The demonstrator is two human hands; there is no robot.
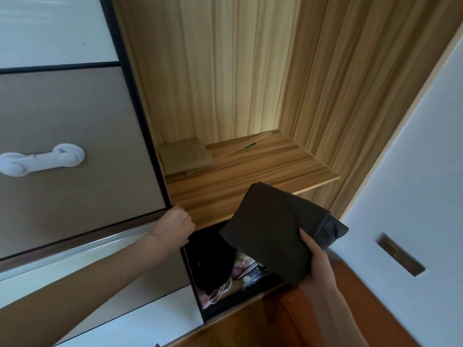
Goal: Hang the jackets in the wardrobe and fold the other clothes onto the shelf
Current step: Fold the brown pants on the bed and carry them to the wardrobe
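Our right hand (316, 261) grips a folded dark garment (278, 229) by its near edge, thumb on top, holding it tilted in the air just in front of the wooden shelf (240, 181) and above the compartment below. Our left hand (172, 227) is clenched at the dark edge of the sliding door (75, 136), by the shelf's front left corner; we cannot tell whether it grasps the edge. A folded beige cloth (184, 156) lies at the shelf's back left. Dark and floral fabrics (225, 269) fill the lower compartment.

Soft, dim daylight; a pale glow falls on the wardrobe's back panel (250, 91) at centre. The compartment below the shelf (250, 176) lies in deep shadow. Wide-angle bending skews the frame edges; slightly soft overall.
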